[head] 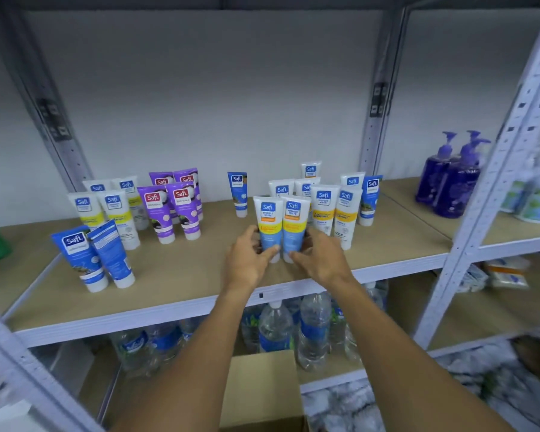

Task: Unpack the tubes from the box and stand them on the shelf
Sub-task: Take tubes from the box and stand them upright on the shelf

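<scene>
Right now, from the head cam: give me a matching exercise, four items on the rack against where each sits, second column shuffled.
Items:
1. front tube pair
2. purple tubes
3. pump bottles
4. water bottles

Places:
A. one level down, under the shelf
B. next bay, far right
C. gripped by the left hand and right hand
D. standing left of centre on the shelf

Pairs: 1-C, 2-D, 3-B, 4-A

- White-and-yellow tubes point(117, 219): ten, four at left and six at right.
- Yellow-and-light-blue tubes point(267, 227): two.
- Purple tubes point(155, 213): four.
- Blue tubes point(78, 257): four.
- Purple pump bottles point(455, 188): at least two, perhaps a third behind.
- Water bottles point(275, 328): many, too blurred to count.
- Cardboard box point(262, 388): one.
</scene>
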